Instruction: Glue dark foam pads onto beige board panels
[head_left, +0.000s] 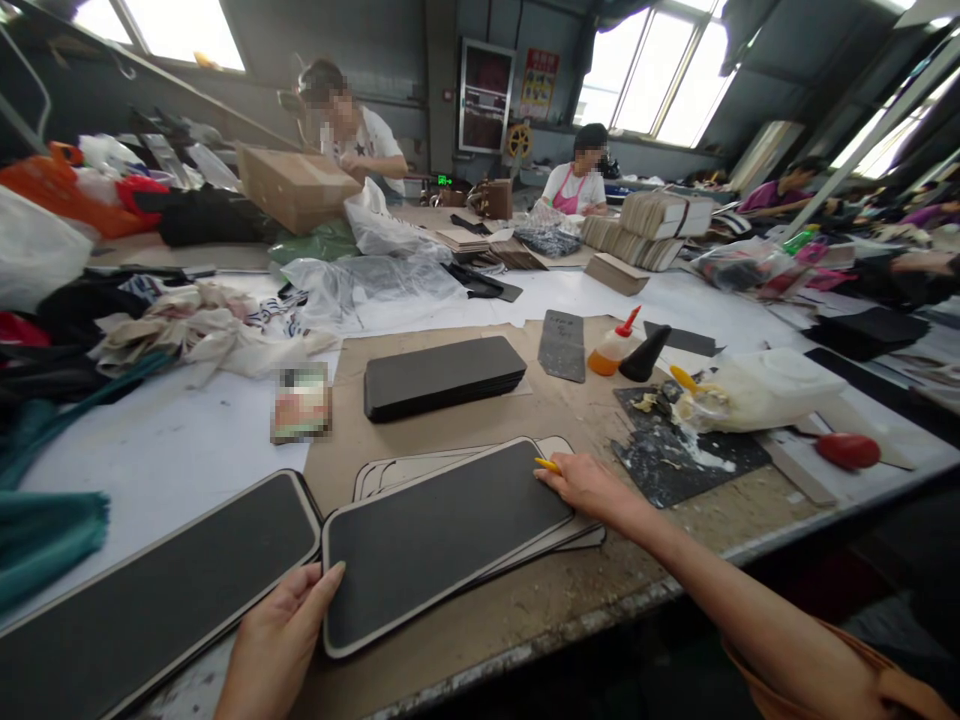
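Observation:
A flat black panel (442,540) with a pale border and rounded corners lies tilted across a small pile of similar pale-edged pieces (412,475). My left hand (277,630) pinches its near left edge, thumb on top. At the panel's far right corner, my right hand (583,485) is closed on a slim yellow tool (547,465); its exact kind is hidden by the fingers. Left of my left hand lies another pale-edged black panel stack (172,570). Beyond the held panel sits a neat stack of plain black panels (446,378).
On the right, a white plastic jug (787,385) lies by a glue-smeared black board (682,450). Near it are a red-capped bottle (611,345), a black cone-shaped thing (645,355) and a red oval object (847,450). Cloth scraps (202,325) lie left. Co-workers sit across the table.

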